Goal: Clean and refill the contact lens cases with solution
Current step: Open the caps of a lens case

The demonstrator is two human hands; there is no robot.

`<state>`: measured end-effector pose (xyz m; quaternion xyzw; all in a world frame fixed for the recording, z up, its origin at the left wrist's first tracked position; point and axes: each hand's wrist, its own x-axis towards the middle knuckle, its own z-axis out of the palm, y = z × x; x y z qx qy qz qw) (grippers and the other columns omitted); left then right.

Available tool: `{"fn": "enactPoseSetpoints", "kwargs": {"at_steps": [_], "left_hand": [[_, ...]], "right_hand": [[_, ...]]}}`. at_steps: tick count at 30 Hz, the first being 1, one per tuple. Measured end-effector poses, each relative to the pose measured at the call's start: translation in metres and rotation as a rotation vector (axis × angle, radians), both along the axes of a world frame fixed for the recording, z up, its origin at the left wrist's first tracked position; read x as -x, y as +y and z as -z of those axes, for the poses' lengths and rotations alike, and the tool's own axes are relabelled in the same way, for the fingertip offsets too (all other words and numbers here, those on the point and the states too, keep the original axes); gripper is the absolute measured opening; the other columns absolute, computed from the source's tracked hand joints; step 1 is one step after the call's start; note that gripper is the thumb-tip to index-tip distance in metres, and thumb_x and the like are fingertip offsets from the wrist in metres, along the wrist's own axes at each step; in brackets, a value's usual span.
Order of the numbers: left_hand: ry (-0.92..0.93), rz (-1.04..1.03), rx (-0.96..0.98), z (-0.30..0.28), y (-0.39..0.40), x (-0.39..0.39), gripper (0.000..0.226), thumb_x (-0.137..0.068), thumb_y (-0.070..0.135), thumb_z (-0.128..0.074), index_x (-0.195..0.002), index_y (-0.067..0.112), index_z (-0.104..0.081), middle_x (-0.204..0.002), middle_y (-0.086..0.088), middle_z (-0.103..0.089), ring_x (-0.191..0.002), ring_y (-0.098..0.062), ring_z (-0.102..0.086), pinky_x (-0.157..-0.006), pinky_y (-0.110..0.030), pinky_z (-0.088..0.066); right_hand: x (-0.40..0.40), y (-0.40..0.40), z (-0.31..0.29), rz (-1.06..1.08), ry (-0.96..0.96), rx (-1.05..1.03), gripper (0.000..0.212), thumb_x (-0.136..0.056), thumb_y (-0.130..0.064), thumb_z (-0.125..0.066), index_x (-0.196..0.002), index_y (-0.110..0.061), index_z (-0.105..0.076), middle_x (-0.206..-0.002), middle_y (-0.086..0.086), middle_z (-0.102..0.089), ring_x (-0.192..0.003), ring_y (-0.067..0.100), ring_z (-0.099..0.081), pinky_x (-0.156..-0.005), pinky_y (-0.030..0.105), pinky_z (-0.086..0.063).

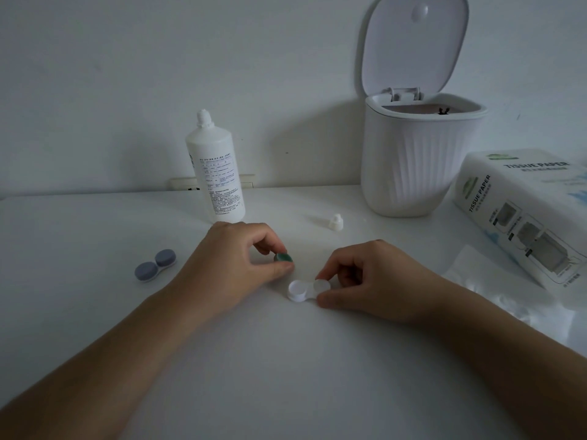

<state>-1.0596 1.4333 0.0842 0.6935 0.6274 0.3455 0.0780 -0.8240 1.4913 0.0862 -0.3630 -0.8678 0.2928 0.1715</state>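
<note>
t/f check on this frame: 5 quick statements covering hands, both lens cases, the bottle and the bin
1. The left hand pinches a green cap. True.
2. The white lens case has both wells capped. False: the well on its left side is open; the right hand holds the case at its other end, where a white cap sits.
3. The solution bottle lies on its side. False: it stands upright, with its small white cap off and sitting on the table.
4. The grey lens case sits untouched, both lids on. True.
5. The bin is closed. False: its lid stands open.
</note>
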Motion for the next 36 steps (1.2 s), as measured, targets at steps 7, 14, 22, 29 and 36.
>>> {"fn": "enactPoseSetpoints", "kwargs": {"at_steps": [7, 14, 22, 29, 36], "left_hand": [[0.268, 0.051, 0.008, 0.001, 0.005, 0.005, 0.023, -0.081, 0.045, -0.078, -0.104, 0.041, -0.077, -0.095, 0.016, -0.075, -0.093, -0.011, -0.058, -0.085, -0.007, -0.032], [0.279, 0.178, -0.114, -0.001, -0.002, 0.001, 0.03, -0.084, 0.046, -0.07, -0.104, 0.025, -0.078, -0.102, 0.013, -0.072, -0.096, -0.015, -0.06, -0.09, -0.04, -0.044], [0.241, 0.23, 0.043, 0.002, -0.011, 0.0, 0.049, -0.071, 0.081, -0.059, -0.097, 0.042, -0.075, -0.095, 0.025, -0.059, -0.098, -0.006, -0.048, -0.086, -0.04, -0.044], [0.285, 0.171, 0.179, 0.005, -0.009, -0.003, 0.028, -0.065, 0.091, -0.047, -0.085, 0.072, -0.053, -0.104, 0.029, -0.056, -0.107, -0.006, -0.045, -0.088, -0.046, -0.049], [0.325, 0.163, 0.22, 0.005, -0.006, -0.002, 0.028, -0.066, 0.091, -0.043, -0.086, 0.073, -0.052, -0.107, 0.034, -0.052, -0.109, -0.003, -0.041, -0.089, -0.045, -0.049]], "right_hand": [[0.0, 0.0, 0.001, 0.001, -0.001, 0.0, 0.017, -0.076, -0.042, -0.08, -0.087, -0.031, -0.074, -0.057, -0.018, -0.056, -0.053, 0.001, -0.05, -0.055, 0.014, -0.039], [-0.001, -0.001, 0.001, 0.009, 0.012, -0.015, 0.016, -0.076, -0.04, -0.08, -0.089, -0.033, -0.074, -0.058, -0.018, -0.056, -0.053, 0.001, -0.05, -0.056, 0.014, -0.039], [-0.001, -0.003, 0.001, 0.021, 0.015, -0.045, 0.019, -0.075, -0.042, -0.081, -0.091, -0.033, -0.075, -0.058, -0.017, -0.056, -0.054, 0.001, -0.051, -0.056, 0.015, -0.039], [0.0, -0.004, 0.002, 0.04, 0.016, -0.04, 0.021, -0.075, -0.045, -0.079, -0.092, -0.034, -0.075, -0.06, -0.017, -0.057, -0.055, 0.0, -0.052, -0.058, 0.014, -0.041], [-0.019, -0.009, -0.026, 0.037, -0.045, -0.086, 0.036, -0.083, -0.038, -0.079, -0.117, -0.035, -0.07, -0.074, -0.016, -0.063, -0.066, -0.006, -0.056, -0.064, 0.008, -0.044]]}}
